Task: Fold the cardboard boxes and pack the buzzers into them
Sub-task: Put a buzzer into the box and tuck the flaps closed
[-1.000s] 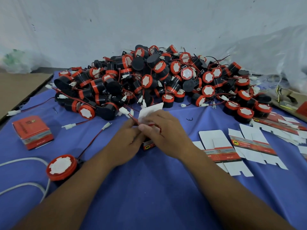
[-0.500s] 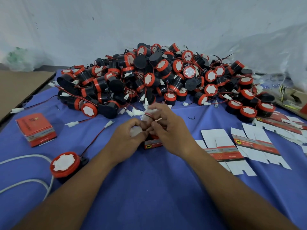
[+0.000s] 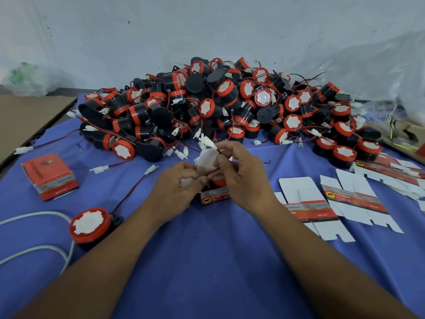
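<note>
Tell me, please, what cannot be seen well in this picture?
Head view:
Open box: mostly covered by left hand and right hand, which pinches a wire.
Closed box print: too small, blurred.
White cable: cut off by left edge.
Lower buzzers in pile: buried.

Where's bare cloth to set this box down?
Bare cloth: this side of the left hand and right hand, between the arms; also in front of the flat boxes. Crowded: buzzer pile behind, lone buzzer and cable left.

Single head-worn view, looking forward and down, close over blue tabletop (image 3: 207, 261), white wall (image 3: 161, 31) beyond
</note>
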Demonstrator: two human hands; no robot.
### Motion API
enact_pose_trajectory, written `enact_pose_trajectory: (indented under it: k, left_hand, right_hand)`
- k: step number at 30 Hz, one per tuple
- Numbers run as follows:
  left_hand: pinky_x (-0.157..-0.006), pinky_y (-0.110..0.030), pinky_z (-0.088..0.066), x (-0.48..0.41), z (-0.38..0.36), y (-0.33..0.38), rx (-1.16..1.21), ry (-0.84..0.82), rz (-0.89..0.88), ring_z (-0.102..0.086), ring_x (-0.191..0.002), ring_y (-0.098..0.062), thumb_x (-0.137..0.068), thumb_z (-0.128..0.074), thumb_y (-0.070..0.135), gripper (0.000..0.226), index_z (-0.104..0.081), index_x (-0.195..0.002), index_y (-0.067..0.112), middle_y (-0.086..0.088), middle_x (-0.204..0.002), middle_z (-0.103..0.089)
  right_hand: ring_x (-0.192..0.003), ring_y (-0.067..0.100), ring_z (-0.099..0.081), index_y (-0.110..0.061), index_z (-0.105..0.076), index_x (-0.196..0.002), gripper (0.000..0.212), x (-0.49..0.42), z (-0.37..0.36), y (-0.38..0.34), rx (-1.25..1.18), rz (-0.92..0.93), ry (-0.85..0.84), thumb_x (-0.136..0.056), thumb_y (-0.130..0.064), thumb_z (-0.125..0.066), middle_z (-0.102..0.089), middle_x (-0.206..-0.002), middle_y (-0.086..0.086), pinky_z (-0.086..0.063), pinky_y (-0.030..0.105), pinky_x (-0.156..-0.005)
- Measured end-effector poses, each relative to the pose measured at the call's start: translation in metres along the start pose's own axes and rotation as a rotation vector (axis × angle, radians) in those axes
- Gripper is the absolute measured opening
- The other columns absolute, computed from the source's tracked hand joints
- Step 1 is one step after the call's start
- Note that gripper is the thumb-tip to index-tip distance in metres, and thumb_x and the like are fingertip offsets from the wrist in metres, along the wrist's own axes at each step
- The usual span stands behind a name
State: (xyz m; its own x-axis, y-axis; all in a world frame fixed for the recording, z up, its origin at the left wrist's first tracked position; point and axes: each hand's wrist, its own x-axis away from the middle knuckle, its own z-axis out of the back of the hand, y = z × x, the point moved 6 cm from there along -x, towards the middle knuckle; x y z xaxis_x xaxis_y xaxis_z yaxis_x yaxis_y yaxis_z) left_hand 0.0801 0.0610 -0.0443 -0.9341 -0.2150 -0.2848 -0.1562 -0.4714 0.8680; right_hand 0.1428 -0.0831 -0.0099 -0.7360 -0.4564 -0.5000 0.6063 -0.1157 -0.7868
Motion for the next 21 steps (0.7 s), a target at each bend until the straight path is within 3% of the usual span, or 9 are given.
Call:
enact_pose_trajectory:
  k: [3, 5, 7, 11, 13, 16, 19, 21]
  left_hand:
    - [-0.050, -0.038, -0.055, 0.000, 0.001, -0.003, 0.016, -0.009, 0.014, -0.062, -0.064, -0.023, -0.096, -0.061, 0.020, 0.017, -0.077, -0.093, 0.014, 0.003, -0.111, -0.060]
    - [-0.051, -0.038, -0.056, -0.002, 0.003, -0.005, 0.027, 0.012, 0.041, -0.063, -0.066, -0.032, -0.096, -0.061, 0.018, 0.017, -0.077, -0.091, 0.013, 0.003, -0.112, -0.061]
    - [-0.048, -0.033, -0.055, -0.002, 0.004, -0.005, 0.060, 0.067, 0.061, -0.064, -0.061, -0.029, -0.094, -0.063, 0.015, 0.016, -0.077, -0.085, 0.017, 0.004, -0.109, -0.064]
    - [-0.042, -0.025, -0.050, -0.003, 0.011, -0.011, 0.196, 0.196, 0.144, -0.055, -0.043, -0.013, -0.090, -0.067, 0.005, 0.013, -0.076, -0.091, 0.013, -0.003, -0.081, -0.072]
    - [-0.038, -0.024, -0.047, -0.004, 0.016, -0.015, 0.247, 0.276, 0.175, -0.053, -0.039, -0.015, -0.086, -0.069, 0.001, 0.013, -0.067, -0.095, 0.009, -0.010, -0.080, -0.071]
    - [-0.034, -0.023, -0.038, -0.005, 0.020, -0.020, 0.354, 0.345, 0.228, -0.046, -0.034, -0.015, -0.082, -0.073, -0.001, 0.031, -0.047, -0.092, 0.013, -0.012, -0.084, -0.064]
    - [-0.036, -0.024, -0.036, -0.006, 0.019, -0.020, 0.279, 0.309, 0.197, -0.044, -0.034, -0.015, -0.084, -0.073, 0.007, 0.015, -0.058, -0.084, 0.012, -0.003, -0.062, -0.063]
    - [-0.038, -0.023, -0.040, -0.003, 0.018, -0.017, 0.190, 0.294, 0.136, -0.049, -0.036, -0.014, -0.088, -0.069, 0.012, 0.007, -0.069, -0.084, 0.018, 0.001, -0.057, -0.066]
  right_hand:
    - [-0.072, 0.013, -0.074, -0.024, -0.053, -0.102, 0.019, 0.001, 0.001, 0.001, -0.047, -0.045, -0.030, -0.101, -0.006, -0.048, -0.064, -0.090, -0.011, -0.061, 0.026, -0.066]
    - [-0.077, 0.017, -0.073, -0.022, -0.052, -0.095, 0.024, 0.000, 0.002, 0.000, 0.003, -0.011, -0.059, -0.097, 0.001, -0.048, -0.066, -0.088, -0.005, -0.061, 0.034, -0.066]
    - [-0.081, 0.020, -0.070, -0.017, -0.060, -0.091, 0.028, 0.000, 0.004, -0.006, 0.135, 0.091, -0.052, -0.088, 0.009, -0.051, -0.069, -0.091, 0.002, -0.057, 0.039, -0.066]
    - [-0.080, 0.012, -0.062, -0.004, -0.077, -0.083, 0.020, 0.002, 0.000, -0.012, 0.246, 0.193, -0.042, -0.083, 0.011, -0.064, -0.065, -0.103, 0.006, -0.052, 0.025, -0.067]
    - [-0.078, 0.013, -0.063, -0.004, -0.079, -0.088, 0.017, 0.004, -0.004, -0.012, 0.271, 0.203, -0.055, -0.084, 0.007, -0.067, -0.066, -0.104, 0.007, -0.053, 0.023, -0.070]
    - [-0.086, 0.011, -0.065, -0.008, -0.080, -0.098, 0.014, 0.005, -0.008, -0.014, 0.271, 0.199, -0.104, -0.087, -0.006, -0.072, -0.068, -0.109, 0.004, -0.052, 0.021, -0.079]
    - [-0.110, 0.006, -0.061, -0.017, -0.072, -0.120, 0.039, 0.006, -0.014, -0.013, 0.316, 0.203, -0.250, -0.083, -0.023, -0.081, -0.065, -0.124, -0.003, -0.044, 0.015, -0.098]
    - [-0.121, 0.007, -0.056, -0.016, -0.066, -0.129, 0.051, 0.007, -0.017, -0.011, 0.380, 0.204, -0.311, -0.081, -0.023, -0.082, -0.062, -0.133, -0.003, -0.034, 0.008, -0.103]
